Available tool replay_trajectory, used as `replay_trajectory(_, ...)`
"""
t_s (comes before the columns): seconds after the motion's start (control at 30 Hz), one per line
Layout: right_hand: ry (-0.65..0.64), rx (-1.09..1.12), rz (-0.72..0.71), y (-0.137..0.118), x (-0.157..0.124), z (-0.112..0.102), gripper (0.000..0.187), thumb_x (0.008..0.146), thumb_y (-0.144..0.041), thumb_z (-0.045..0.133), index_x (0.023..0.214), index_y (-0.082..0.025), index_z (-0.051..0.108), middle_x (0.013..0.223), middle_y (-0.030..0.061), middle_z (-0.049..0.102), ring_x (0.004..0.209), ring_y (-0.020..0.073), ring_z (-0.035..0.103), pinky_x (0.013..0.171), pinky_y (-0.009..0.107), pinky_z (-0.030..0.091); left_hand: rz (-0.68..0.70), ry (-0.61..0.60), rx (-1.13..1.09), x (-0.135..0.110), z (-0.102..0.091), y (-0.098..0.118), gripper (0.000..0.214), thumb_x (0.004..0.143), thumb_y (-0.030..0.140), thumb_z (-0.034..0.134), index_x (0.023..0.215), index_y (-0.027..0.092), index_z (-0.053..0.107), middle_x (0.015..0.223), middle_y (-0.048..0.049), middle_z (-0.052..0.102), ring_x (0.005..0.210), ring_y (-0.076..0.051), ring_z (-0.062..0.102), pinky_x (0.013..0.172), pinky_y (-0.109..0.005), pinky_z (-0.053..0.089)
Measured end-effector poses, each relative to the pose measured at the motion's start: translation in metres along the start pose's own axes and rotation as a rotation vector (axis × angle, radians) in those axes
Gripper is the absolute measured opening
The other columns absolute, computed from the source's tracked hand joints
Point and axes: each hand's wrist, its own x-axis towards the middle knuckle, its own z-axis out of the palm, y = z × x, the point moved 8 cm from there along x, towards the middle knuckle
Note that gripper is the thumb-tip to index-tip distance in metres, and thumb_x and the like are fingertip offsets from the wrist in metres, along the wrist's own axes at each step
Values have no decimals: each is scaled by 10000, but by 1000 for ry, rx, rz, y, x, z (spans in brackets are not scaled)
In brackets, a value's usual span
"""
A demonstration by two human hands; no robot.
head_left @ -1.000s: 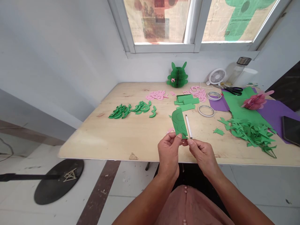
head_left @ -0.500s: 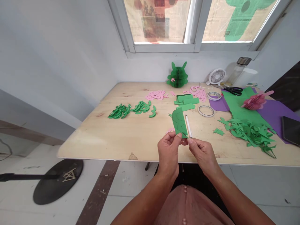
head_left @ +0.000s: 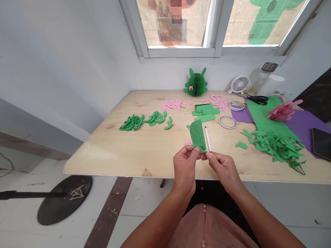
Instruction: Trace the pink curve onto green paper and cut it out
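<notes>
A green paper piece (head_left: 198, 135) with curved lines drawn on it is held up over the table's front part. My left hand (head_left: 186, 165) pinches its lower edge between thumb and fingers. At its lower right corner, my right hand (head_left: 222, 169) is closed with the thumb against the fingertips, gripping the same paper. Just right of the paper lies a white pen (head_left: 208, 139), tip pointing away from me. Part of a pink paper cut-out (head_left: 189, 143) shows beside the green piece, above my left hand.
Green curved cut-outs (head_left: 131, 122) lie to the left, pink cut-outs (head_left: 172, 104) behind. Tape rolls (head_left: 227, 122), green scraps (head_left: 279, 146), scissors (head_left: 258, 100) and a phone (head_left: 320, 143) are on the right. A green paper figure (head_left: 196, 84) stands by the wall near a fan (head_left: 239, 83).
The green paper has tilted slightly and shifted a little, with my left hand moving slightly left. My right hand is nearly still.
</notes>
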Motion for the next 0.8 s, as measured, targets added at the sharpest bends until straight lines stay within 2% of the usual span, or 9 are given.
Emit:
replay_trajectory(0.1,3,-21,10,1,0,-1,456,862,-514,498,758,-147,747,485,-27,452,460,120,389,526,265,376,-11,0,2,0,-1,0,162,629,259,716,672,137,620,680,-26,645,606,-120,578,683,-284,481)
replay_trajectory(0.17,2,-25,12,2,0,-2,451,862,-507,500,758,-141,741,479,-31,429,476,128,409,535,266,376,-14,-3,4,0,-1,0,163,626,258,716,671,138,615,684,-26,645,611,-121,581,687,-285,483)
replay_trajectory(0.3,-9,-24,5,1,0,-2,426,867,-481,504,746,-140,729,556,-1,528,623,174,540,624,274,416,-20,-5,8,0,-1,1,160,625,250,713,673,139,609,689,-27,649,617,-125,588,689,-289,485)
replay_trajectory(0.47,-20,2,21,4,0,-1,423,865,-484,511,738,-141,723,648,24,625,687,187,579,660,276,427,-19,-9,16,1,-1,1,157,625,247,711,672,138,608,696,-30,652,618,-124,589,686,-285,484)
replay_trajectory(0.6,-21,2,42,6,1,0,437,858,-502,510,751,-137,726,632,20,605,634,170,546,622,273,408,-19,-8,22,1,-2,1,164,627,253,708,677,135,606,699,-25,644,617,-119,584,692,-281,480)
replay_trajectory(0.8,-9,7,37,5,1,-1,420,847,-491,524,712,-141,712,538,-13,462,560,135,446,552,258,341,-24,-6,21,2,-2,1,179,621,258,714,683,137,598,707,-20,645,620,-119,587,704,-288,479)
